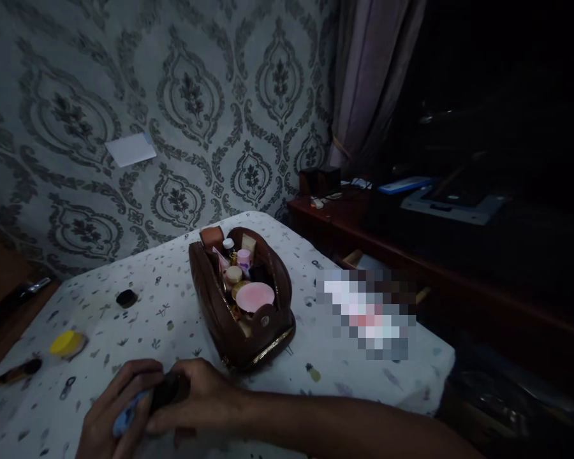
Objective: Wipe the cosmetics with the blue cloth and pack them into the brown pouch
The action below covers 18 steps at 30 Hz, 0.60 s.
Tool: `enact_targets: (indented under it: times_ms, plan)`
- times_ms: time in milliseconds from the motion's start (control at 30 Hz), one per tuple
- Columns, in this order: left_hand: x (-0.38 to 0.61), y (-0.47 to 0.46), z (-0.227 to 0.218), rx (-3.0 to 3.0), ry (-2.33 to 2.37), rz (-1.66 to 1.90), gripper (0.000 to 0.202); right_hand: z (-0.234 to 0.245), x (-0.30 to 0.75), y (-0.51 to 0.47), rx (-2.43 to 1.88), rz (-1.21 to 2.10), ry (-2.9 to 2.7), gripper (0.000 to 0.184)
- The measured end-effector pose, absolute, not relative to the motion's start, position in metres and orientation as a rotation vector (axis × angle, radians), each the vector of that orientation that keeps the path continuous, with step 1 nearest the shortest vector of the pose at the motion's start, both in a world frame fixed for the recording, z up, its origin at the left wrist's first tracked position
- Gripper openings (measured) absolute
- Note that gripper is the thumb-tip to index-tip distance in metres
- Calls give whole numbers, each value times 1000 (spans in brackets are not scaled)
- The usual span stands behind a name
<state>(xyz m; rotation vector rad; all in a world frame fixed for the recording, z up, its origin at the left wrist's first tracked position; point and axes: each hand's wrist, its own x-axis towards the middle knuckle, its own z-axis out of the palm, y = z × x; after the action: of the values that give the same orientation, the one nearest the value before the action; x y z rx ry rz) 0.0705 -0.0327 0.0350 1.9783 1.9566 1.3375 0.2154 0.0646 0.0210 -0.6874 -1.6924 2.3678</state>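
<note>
My left hand is closed round a small blue item, which its fingers partly cover. Beside it, my right hand pinches a dark item at the same spot. Whether the blue and dark parts belong to one thing, I cannot tell. Just beyond my hands stands a brown leather cosmetic bag, unzipped wide. Inside are a round pink compact, a white-capped bottle, a pink-capped container and several other cosmetics.
On the patterned tablecloth lie a black round lid, a yellow-lidded jar and a dark-headed brush. A blurred-out item lies at the right. Behind is a dark red desk with a partly open drawer.
</note>
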Motion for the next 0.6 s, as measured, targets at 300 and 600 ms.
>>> enact_targets:
  times_ms: [300, 600]
  plan:
    - [72, 3, 95, 1618, 1833, 1483, 33, 74, 252, 72, -255, 1591, -1974, 53]
    - [118, 26, 115, 1321, 1734, 1624, 35, 87, 272, 76, -262, 1150, -2166, 53]
